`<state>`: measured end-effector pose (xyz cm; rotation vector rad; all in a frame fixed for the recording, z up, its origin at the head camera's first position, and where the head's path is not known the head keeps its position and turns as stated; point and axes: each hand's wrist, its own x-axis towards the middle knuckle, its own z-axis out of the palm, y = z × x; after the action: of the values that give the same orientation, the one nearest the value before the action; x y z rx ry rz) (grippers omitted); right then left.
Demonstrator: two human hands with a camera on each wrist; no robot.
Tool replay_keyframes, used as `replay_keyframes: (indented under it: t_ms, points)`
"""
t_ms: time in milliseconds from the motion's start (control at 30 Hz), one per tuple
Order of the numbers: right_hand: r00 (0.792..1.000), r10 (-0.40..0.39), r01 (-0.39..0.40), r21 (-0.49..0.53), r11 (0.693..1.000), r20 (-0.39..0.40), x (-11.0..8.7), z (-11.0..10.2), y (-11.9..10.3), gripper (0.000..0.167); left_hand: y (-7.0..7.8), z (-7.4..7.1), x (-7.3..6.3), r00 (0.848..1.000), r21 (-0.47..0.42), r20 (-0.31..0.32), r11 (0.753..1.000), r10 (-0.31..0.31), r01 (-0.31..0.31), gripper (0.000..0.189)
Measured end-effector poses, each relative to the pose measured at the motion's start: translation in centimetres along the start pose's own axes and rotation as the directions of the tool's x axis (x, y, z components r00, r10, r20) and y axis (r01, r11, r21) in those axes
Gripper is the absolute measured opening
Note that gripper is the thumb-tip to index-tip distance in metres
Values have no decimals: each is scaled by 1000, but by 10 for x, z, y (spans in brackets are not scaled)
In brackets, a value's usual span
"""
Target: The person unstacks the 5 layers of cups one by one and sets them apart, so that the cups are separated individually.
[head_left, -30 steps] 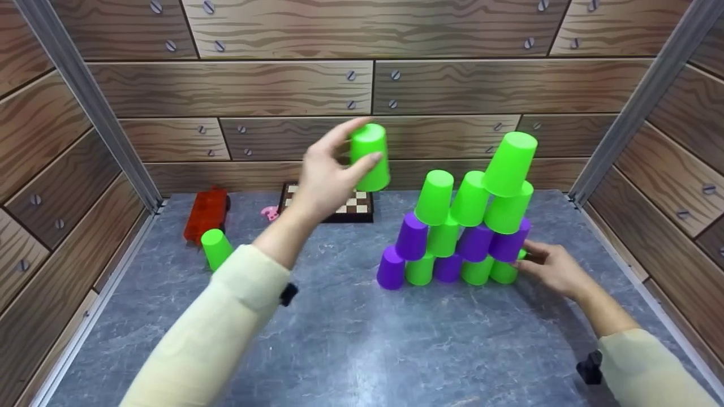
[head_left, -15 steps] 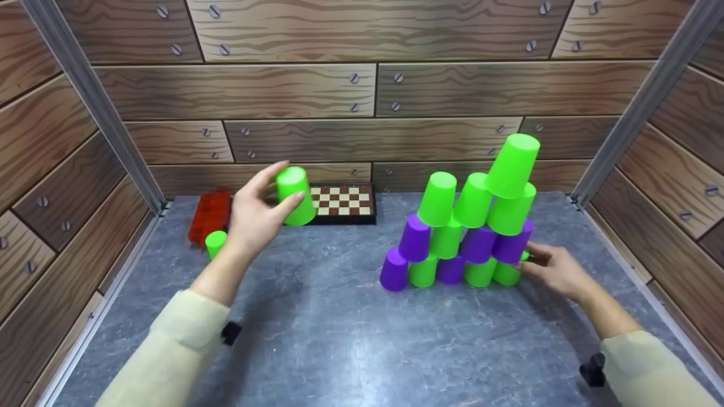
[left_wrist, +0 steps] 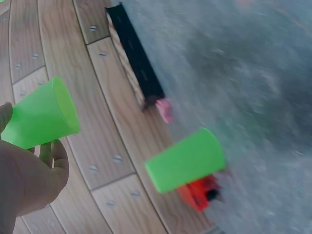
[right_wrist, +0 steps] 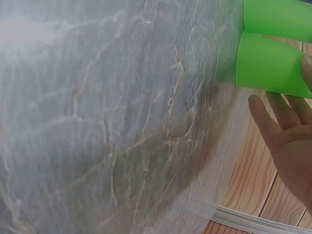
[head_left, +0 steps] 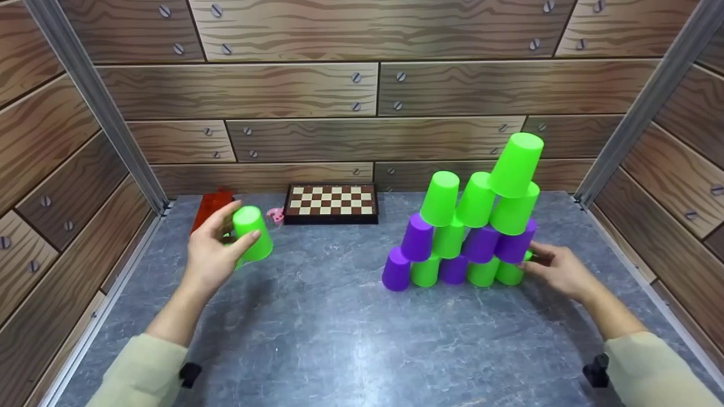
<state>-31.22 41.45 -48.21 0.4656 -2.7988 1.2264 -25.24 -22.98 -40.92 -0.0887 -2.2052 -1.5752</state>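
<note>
In the head view, my left hand (head_left: 212,249) holds an upside-down green cup (head_left: 253,233) in the air at the left, thumb on its near side. A second green cup (left_wrist: 187,163) stands on the tabletop, mostly hidden behind that hand in the head view. At the right rises a stepped stack of upturned green and purple cups, with a single green cup (head_left: 516,165) on top and three green ones in the row below. My right hand (head_left: 560,274) grips the green cup (head_left: 510,274) at the bottom right corner, its thumb and fingers on either side.
A chessboard (head_left: 331,203) lies against the back wall, with a small pink piece (head_left: 275,215) beside it. A red toy-like object (head_left: 212,208) sits at the back left, partly covered by the left hand. Wood-patterned walls (head_left: 373,90) enclose the grey tabletop (head_left: 339,322).
My left hand has carried its green cup from beside the stack leftward and down, uncovering the chessboard. My right hand stays at the stack's bottom right corner, and the stack stands unchanged.
</note>
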Motion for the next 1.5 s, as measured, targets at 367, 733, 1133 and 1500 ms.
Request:
replay_keyframes:
  t_ms: [367,733,1133,1500]
  points:
    - [1000,-2,1,-36,999,-5,1,0,1,58,-26,-30,-21,996,99,-14,992,-83,84,66]
    - [1000,1,-1,-11,1000,4,-2,0,-3,59,-48,-50,-35,988,139,22,979,-154,150,69]
    - [1000,-15,15,-8,1000,-10,-2,1,-3,56,-73,-60,-39,977,186,15,960,-214,207,69]
    - [1000,-18,18,-6,1000,-17,-3,1,-2,57,-89,-65,-34,965,229,24,941,-262,249,70]
